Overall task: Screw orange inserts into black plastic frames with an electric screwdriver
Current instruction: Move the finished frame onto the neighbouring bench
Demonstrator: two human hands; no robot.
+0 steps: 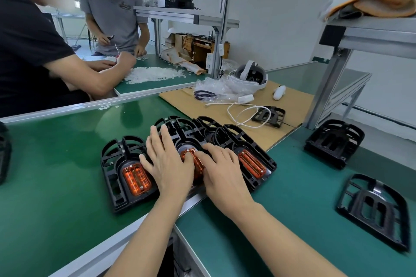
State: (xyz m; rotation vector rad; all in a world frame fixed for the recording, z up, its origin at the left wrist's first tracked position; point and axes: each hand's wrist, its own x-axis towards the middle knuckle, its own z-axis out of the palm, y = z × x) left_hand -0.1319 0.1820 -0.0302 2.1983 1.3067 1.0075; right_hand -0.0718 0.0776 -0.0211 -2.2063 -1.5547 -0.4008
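Three black plastic frames lie side by side on the green mat, each with an orange insert. The left frame (pixel 114 177) shows its orange insert (pixel 136 176) fully, and the right frame (pixel 262 171) shows its insert (pixel 252 163). My left hand (pixel 167 162) and my right hand (pixel 221 170) both lie flat, fingers spread, on the middle frame (pixel 186 135), pressing on its orange insert (pixel 188 153), which they mostly cover. No electric screwdriver is in view.
Empty black frames lie at the right (pixel 373 209), far right (pixel 334 141) and on the cardboard sheet (pixel 269 116). A white headset (pixel 249 74), plastic bags and a white cable (pixel 243 110) sit on the cardboard. Two people work at a table with white parts (pixel 153 74) behind.
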